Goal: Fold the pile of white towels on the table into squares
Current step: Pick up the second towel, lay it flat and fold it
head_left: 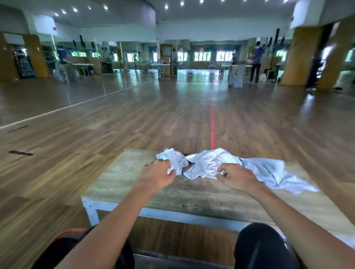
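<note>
A crumpled pile of white cloth towels sprawls across the 12-to-3 o'clock part of a low, weathered wooden table with a white metal frame. At the pile's 9 o'clock, the left hand grips a bunched white towel end. At the pile's 6 o'clock, the right hand pinches the pile's near edge with curled fingers.

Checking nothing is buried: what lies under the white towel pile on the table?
Only the wooden table shows around the white towel pile, plus an unclear dark patch between its two clumps. Whatever lies beneath the cloth is covered.
</note>
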A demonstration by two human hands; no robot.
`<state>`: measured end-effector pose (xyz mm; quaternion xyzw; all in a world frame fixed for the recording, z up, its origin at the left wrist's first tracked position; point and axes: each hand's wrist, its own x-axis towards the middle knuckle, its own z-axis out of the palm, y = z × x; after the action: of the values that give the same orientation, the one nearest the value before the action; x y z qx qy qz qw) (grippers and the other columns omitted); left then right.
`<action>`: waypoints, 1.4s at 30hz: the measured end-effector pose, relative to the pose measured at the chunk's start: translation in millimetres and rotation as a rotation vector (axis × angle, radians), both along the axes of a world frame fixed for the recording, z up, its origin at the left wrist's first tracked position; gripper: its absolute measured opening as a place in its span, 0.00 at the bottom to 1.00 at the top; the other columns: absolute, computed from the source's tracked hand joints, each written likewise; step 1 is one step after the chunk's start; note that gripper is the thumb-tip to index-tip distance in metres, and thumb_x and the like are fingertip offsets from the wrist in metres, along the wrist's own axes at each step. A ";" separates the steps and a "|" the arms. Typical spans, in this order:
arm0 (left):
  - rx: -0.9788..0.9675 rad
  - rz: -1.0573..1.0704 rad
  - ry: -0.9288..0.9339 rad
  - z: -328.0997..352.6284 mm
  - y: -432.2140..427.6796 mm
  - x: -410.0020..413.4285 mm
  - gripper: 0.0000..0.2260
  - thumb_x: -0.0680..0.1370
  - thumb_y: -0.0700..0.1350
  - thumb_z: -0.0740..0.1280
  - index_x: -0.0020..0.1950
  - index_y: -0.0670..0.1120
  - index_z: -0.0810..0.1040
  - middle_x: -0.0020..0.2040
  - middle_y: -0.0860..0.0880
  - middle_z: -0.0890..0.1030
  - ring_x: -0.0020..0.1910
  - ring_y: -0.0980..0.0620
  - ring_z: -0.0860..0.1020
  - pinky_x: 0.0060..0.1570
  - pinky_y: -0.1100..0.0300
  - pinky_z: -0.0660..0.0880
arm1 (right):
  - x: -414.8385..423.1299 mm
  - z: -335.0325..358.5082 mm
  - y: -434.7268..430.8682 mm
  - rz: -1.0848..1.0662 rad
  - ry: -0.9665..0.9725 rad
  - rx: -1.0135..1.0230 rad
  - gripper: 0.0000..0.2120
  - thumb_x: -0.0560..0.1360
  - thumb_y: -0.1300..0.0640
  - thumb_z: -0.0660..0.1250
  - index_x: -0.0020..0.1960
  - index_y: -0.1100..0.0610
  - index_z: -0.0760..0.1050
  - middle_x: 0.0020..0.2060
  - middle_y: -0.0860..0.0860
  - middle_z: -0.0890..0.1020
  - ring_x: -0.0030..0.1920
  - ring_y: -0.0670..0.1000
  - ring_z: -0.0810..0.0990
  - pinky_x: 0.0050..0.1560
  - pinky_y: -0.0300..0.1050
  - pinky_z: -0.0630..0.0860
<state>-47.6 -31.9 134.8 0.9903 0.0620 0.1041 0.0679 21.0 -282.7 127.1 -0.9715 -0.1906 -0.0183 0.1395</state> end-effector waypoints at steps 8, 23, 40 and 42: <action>-0.055 -0.168 0.034 -37.6 -55.4 56.8 0.16 0.78 0.56 0.57 0.61 0.51 0.74 0.60 0.50 0.77 0.57 0.46 0.77 0.51 0.54 0.72 | 17.8 -38.5 -59.0 -0.186 0.043 -0.005 0.13 0.74 0.45 0.60 0.57 0.45 0.75 0.50 0.45 0.82 0.55 0.50 0.79 0.54 0.45 0.73; -0.275 -0.100 -0.145 -107.2 -73.9 207.8 0.14 0.75 0.56 0.62 0.53 0.50 0.78 0.49 0.51 0.80 0.50 0.48 0.79 0.49 0.56 0.72 | 177.1 -54.6 4.4 -0.078 -0.104 0.030 0.11 0.75 0.53 0.62 0.56 0.44 0.77 0.52 0.44 0.81 0.55 0.50 0.77 0.49 0.44 0.71; -0.153 -0.164 -0.356 -102.8 -50.2 219.0 0.06 0.72 0.46 0.64 0.37 0.46 0.78 0.33 0.50 0.81 0.34 0.49 0.78 0.41 0.56 0.70 | 205.6 -80.9 49.7 0.150 -0.241 -0.021 0.08 0.76 0.49 0.63 0.49 0.44 0.80 0.50 0.43 0.77 0.56 0.47 0.70 0.47 0.42 0.54; -0.128 -0.184 -0.442 -87.5 -44.8 209.6 0.05 0.68 0.45 0.65 0.32 0.47 0.75 0.27 0.51 0.78 0.27 0.49 0.77 0.36 0.55 0.72 | 201.1 -65.4 47.0 0.175 -0.326 -0.009 0.07 0.74 0.47 0.63 0.45 0.45 0.79 0.46 0.42 0.80 0.53 0.48 0.73 0.45 0.42 0.53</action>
<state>162.0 -76.7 47.3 0.9387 -0.0382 0.3073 0.1517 222.1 -235.7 61.7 -0.9361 -0.2943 -0.1623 0.1033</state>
